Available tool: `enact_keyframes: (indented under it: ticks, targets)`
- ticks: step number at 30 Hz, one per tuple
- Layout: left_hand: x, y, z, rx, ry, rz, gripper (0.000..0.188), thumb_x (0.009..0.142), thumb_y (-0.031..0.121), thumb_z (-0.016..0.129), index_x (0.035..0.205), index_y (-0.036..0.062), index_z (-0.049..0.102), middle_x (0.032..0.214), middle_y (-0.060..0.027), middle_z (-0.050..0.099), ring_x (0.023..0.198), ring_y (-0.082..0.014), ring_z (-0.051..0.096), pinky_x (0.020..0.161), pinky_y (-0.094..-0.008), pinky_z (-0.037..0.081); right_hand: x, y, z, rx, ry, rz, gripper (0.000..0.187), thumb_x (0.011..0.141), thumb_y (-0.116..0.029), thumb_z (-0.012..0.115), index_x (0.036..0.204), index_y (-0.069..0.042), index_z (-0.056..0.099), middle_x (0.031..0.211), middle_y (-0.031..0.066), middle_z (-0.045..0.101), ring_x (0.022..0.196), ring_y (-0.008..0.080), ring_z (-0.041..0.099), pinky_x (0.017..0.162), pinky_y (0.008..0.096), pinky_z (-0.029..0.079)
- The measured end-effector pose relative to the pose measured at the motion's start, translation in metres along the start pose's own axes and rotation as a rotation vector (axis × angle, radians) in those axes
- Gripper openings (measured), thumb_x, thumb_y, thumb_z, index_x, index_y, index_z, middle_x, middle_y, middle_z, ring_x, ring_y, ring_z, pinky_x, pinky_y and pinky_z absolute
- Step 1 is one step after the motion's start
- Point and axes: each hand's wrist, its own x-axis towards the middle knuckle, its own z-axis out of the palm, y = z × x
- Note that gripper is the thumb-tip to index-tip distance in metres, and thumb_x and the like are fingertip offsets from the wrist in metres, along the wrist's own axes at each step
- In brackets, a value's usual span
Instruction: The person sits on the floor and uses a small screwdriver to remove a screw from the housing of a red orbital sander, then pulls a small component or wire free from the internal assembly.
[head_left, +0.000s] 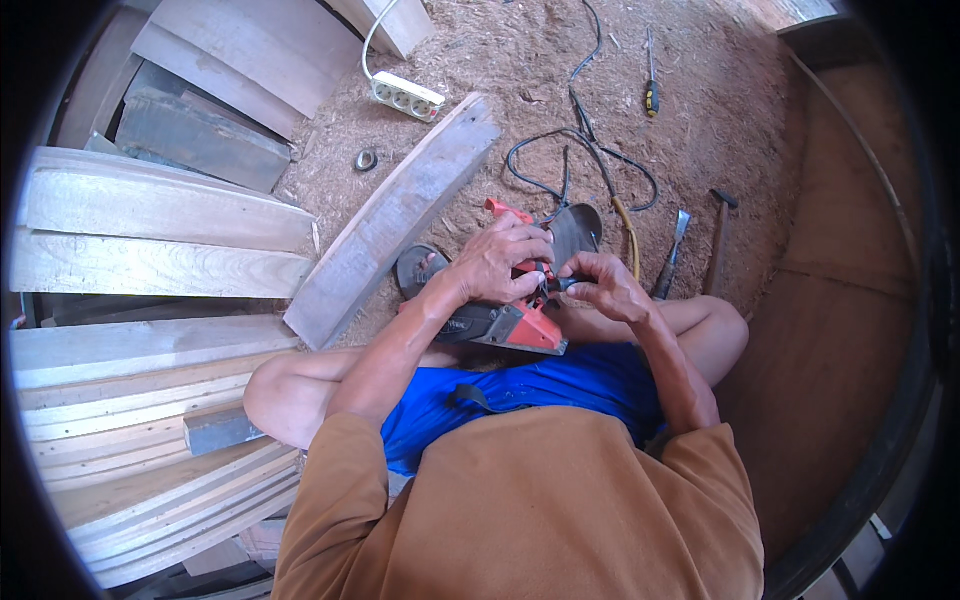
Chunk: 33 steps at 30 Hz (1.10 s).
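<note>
"What's the biggest thing over there?"

"Stacked boards (165, 236), on the left, their outer ends cut off by the dark round rim of the view. Just beside them a single beam (395, 215) slants toward the far side."

"And the power tool (500, 325)?"

"Red and black, at the person's lap, near the middle. It lies under the left fingers and just left of the right ones."

"How does the left hand (503, 258) sit?"

"Over the tool's upper side, fingers bent and close together, the thumb reaching right. It hides much of the red part — whether those fingertips pinch anything, I can't tell."

"The right hand (607, 287)?"

"Its thumb and forefinger are pressed together on a small piece at the tool's right side; the other fingers curl in behind, partly hidden."

"Anything smaller than the hands?"

"A white power strip (407, 97) on the ground, far left of the tool."

"And that small piece?"

"The dark piece (562, 284) is the smallest — mostly covered by the fingertips, too little showing to name it."
</note>
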Motion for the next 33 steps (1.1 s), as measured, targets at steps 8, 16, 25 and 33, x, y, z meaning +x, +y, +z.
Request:
enact_keyframes:
  ticks: [8, 16, 25, 33]
  targets:
    - [-0.001, -0.005, 0.004, -0.009, 0.009, 0.013, 0.033, 0.077, 0.019, 0.075, 0.11, 0.0159, 0.076, 0.136, -0.0063, 0.07, 0.122, -0.0353, 0.06, 0.107, -0.0458, 0.051, -0.004, -0.028, 0.012, -0.389, 0.062, -0.021, 0.021, 0.091, 0.007, 0.071, 0.111, 0.002, 0.069, 0.1, 0.0048, 0.073, 0.094, 0.0122, 0.066, 0.084, 0.0297, 0.054]
    - [0.0, -0.007, 0.004, -0.02, 0.045, 0.044, 0.031, 0.077, 0.027, 0.077, 0.106, 0.0158, 0.077, 0.13, -0.0078, 0.071, 0.118, -0.0371, 0.061, 0.102, -0.0461, 0.053, -0.003, -0.024, 0.012, -0.245, 0.058, 0.006, 0.021, 0.091, 0.007, 0.071, 0.111, 0.002, 0.069, 0.097, 0.0077, 0.073, 0.095, 0.0124, 0.066, 0.084, 0.0306, 0.053]
    - [0.001, -0.004, 0.003, -0.012, 0.022, 0.025, 0.03, 0.077, 0.023, 0.075, 0.106, 0.015, 0.076, 0.129, -0.0068, 0.071, 0.118, -0.0359, 0.062, 0.104, -0.0459, 0.052, -0.004, -0.034, 0.017, -0.54, 0.075, -0.074, 0.025, 0.088, 0.006, 0.073, 0.112, 0.001, 0.07, 0.1, 0.0128, 0.075, 0.097, 0.0188, 0.069, 0.086, 0.0354, 0.054]
    - [0.004, -0.007, 0.002, -0.051, 0.024, 0.055, 0.032, 0.077, 0.026, 0.076, 0.107, 0.0155, 0.076, 0.125, -0.007, 0.071, 0.121, -0.0349, 0.062, 0.104, -0.045, 0.051, -0.001, -0.02, 0.012, -0.403, 0.106, -0.098, 0.029, 0.088, -0.007, 0.08, 0.114, -0.001, 0.07, 0.108, 0.0164, 0.074, 0.104, 0.0283, 0.072, 0.091, 0.0404, 0.055]
